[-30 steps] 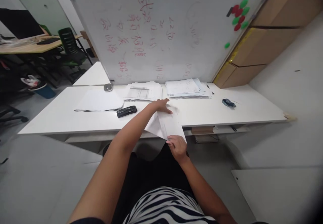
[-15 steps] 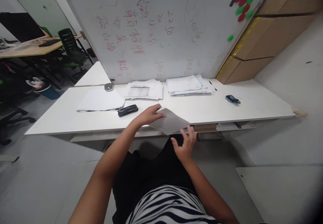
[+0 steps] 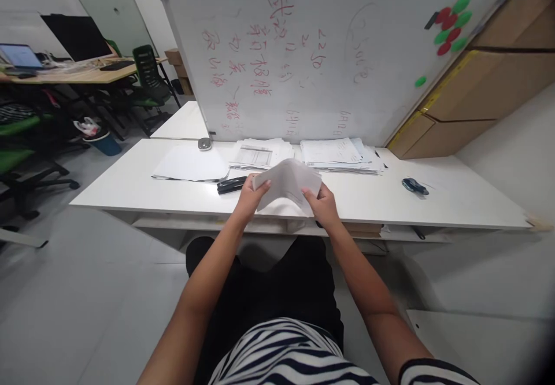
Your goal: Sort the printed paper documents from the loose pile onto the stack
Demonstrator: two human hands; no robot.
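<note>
Between my two hands, above the front edge of the white desk [image 3: 191, 195], is a bent sheaf of white paper [image 3: 288, 180]. My left hand [image 3: 251, 193] pinches its left side, thumb on the near face. On the right side, my right hand [image 3: 321, 201] grips it the same way, fingers behind. Whether it is one sheet or several I cannot tell. A black stapler [image 3: 231, 185] lies just left of my left hand, its right end hidden behind that hand. Behind the paper are two paper piles, a left pile [image 3: 255, 152] and a right pile [image 3: 333, 152].
A whiteboard [image 3: 277, 55] with red writing stands along the desk's back. Cardboard boxes [image 3: 489, 84] are stacked at the right. A dark blue object [image 3: 415, 187] lies on the desk's right part. White sheets [image 3: 191, 164] and a computer mouse [image 3: 204, 144] are at the left.
My right hand, apart with fingers spread before, now grips the paper's right side. The paper has been raised and bent upward in the middle. The view has shifted left.
</note>
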